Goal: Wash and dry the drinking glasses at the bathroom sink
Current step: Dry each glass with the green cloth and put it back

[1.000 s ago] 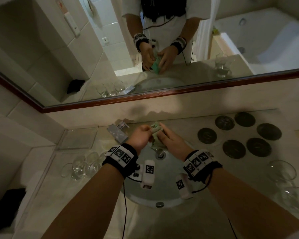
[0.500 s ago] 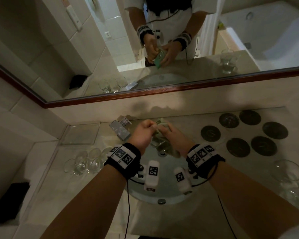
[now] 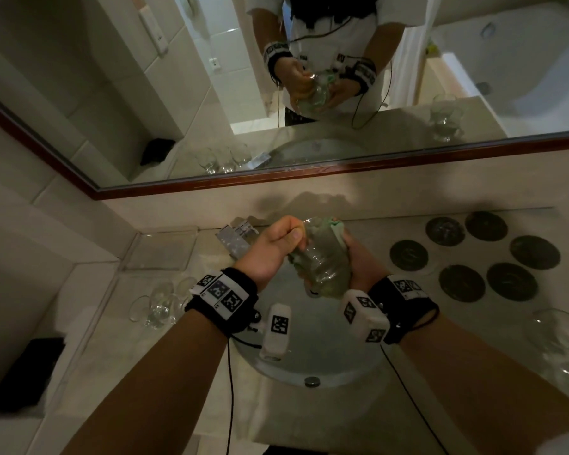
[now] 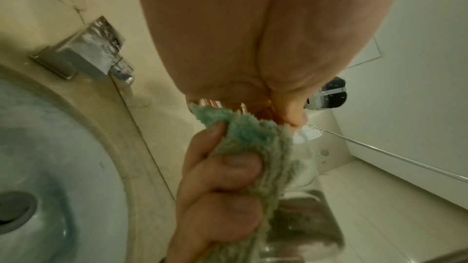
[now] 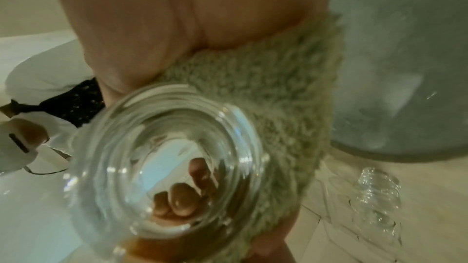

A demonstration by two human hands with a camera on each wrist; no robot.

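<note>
Both hands raised since earlier; right hand (image 3: 358, 267) cradling clear ribbed drinking glass (image 3: 322, 267) through fluffy green cloth (image 3: 334, 229), left hand (image 3: 270, 247) pinching rim. Rotating glass slowly, keeping grip firm, would dry best.

A clear glass (image 3: 322, 257) is wrapped in a fluffy pale green cloth (image 5: 266, 91). Dark round coasters (image 3: 462, 283) dot the beige marbled bench (image 3: 358, 418) at two o'clock; black-and-white checked wristbands (image 3: 220, 290).
</note>
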